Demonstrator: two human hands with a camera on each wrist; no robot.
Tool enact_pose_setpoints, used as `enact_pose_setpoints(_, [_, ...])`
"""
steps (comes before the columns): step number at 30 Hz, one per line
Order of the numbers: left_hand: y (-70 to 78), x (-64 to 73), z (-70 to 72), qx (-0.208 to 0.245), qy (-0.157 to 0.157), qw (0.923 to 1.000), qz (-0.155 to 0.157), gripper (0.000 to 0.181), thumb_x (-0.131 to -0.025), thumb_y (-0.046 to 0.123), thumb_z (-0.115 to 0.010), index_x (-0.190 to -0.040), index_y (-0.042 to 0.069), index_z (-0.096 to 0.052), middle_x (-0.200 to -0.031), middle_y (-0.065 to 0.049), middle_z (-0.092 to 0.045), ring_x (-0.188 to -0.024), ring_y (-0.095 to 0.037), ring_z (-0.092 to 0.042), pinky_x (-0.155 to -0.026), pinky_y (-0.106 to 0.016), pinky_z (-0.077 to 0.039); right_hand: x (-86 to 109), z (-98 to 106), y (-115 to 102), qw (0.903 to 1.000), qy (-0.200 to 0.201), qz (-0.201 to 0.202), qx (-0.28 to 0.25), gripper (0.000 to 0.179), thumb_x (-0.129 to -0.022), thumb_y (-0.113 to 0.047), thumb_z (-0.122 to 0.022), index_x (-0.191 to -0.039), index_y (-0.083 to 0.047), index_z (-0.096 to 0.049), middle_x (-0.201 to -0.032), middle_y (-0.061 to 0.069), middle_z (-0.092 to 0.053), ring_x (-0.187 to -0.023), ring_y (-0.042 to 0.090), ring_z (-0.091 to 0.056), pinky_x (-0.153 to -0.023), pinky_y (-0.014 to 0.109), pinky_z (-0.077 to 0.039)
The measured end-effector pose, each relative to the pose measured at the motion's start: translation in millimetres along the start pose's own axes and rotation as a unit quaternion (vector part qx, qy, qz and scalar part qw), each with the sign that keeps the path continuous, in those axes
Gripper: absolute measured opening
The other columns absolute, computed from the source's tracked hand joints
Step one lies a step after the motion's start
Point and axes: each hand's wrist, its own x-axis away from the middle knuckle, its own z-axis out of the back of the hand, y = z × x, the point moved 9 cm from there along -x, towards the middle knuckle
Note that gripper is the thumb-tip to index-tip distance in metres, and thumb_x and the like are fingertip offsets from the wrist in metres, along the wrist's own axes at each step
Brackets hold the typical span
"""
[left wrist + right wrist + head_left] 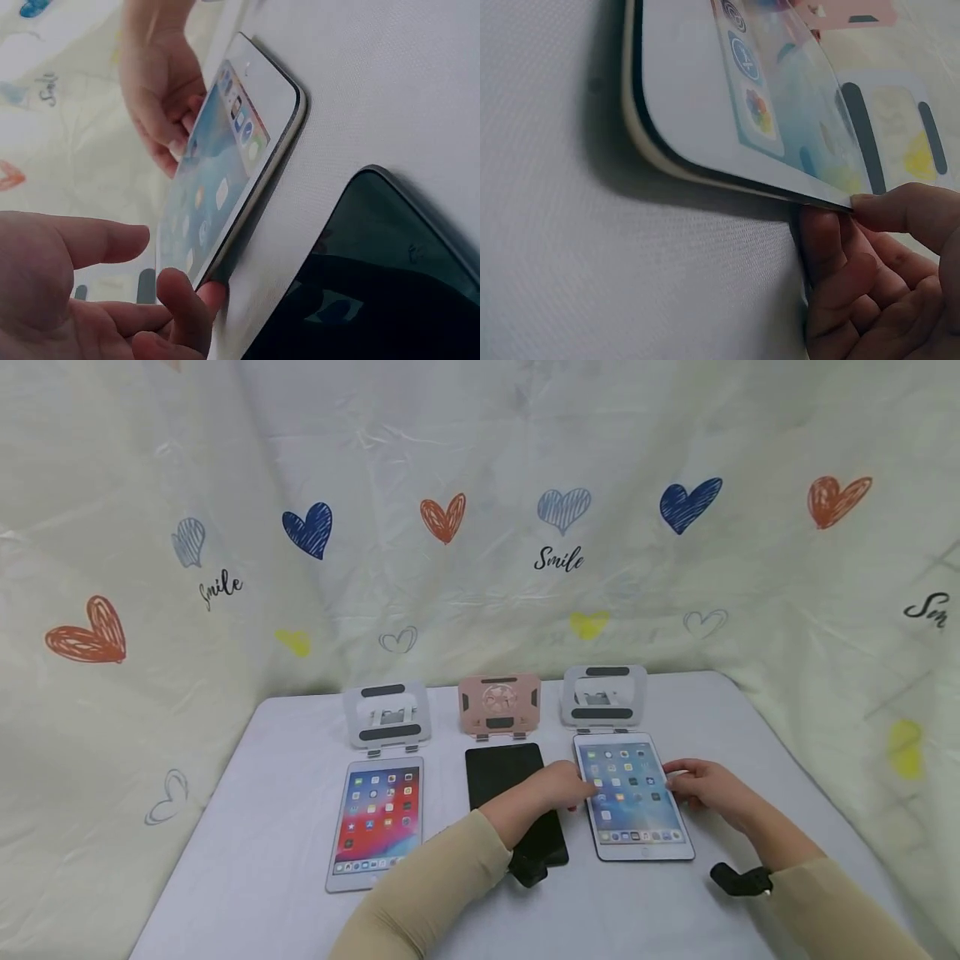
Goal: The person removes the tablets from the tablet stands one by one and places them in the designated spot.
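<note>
A white tablet (633, 802) with a lit blue home screen lies on the right part of the table. At its left edge is my left hand (564, 785), thumb over the screen side and fingertips curled under the rim in the left wrist view. My right hand (705, 785) pinches the opposite edge, its thumb (900, 210) on top and fingers below. A shadow runs under the near rim of the tablet in the right wrist view. Under my left forearm lies a black tablet (498, 768) with a dark screen, partly hidden.
Another white tablet (380, 818) with a red and blue screen lies at left. Behind the tablets stand a grey tablet stand (386, 714), a pink stand (498, 703) and a second grey stand (603, 695). A heart-patterned curtain (480, 585) borders the white table (247, 843).
</note>
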Motion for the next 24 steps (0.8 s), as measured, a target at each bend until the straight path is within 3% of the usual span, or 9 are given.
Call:
enact_pose_setpoints(9, [7.7, 1.2, -5.8, -0.064, -0.01, 0.9977, -0.019, 0.024, -0.096, 0.029, -0.06, -0.096, 0.006, -0.068, -0.072, -0.002, -0.061, -0.061, -0.017, -0.053, -0.058, -0.031, -0.042, -0.6, 1.5, 0.4, 0.9999, -0.008, -0.009, 0.005, 0.046, -0.099, -0.019, -0.056, -0.135, 0.009, -0.049, -0.101, 0.009, -0.067, -0.085, 0.023, -0.058, -0.07, 0.033, -0.049])
enact_pose_setpoints(14, [13.0, 1.2, -9.3, -0.138, -0.013, 0.9899, -0.029, 0.023, -0.094, 0.031, -0.064, -0.101, 0.01, -0.07, -0.076, 0.001, -0.059, -0.065, -0.015, -0.054, -0.06, -0.03, -0.043, -0.2, 2.8, -0.3, 0.9999, -0.009, -0.01, 0.006, 0.044, -0.098, -0.016, -0.056, -0.133, 0.01, -0.05, -0.099, 0.009, -0.067, -0.084, 0.023, -0.058, -0.07, 0.034, -0.05])
enact_pose_setpoints(24, [11.5, 3.0, -7.1, -0.241, 0.051, 0.9691, -0.013, 0.036, -0.085, 0.043, -0.075, -0.11, 0.017, -0.073, -0.098, 0.007, -0.066, -0.071, -0.012, -0.053, -0.06, -0.031, -0.046, -2.8, 4.6, -0.3, 0.9997, -0.005, -0.022, 0.012, 0.044, -0.099, -0.015, -0.057, -0.135, 0.009, -0.052, -0.094, 0.008, -0.066, -0.079, 0.022, -0.059, -0.069, 0.034, -0.051])
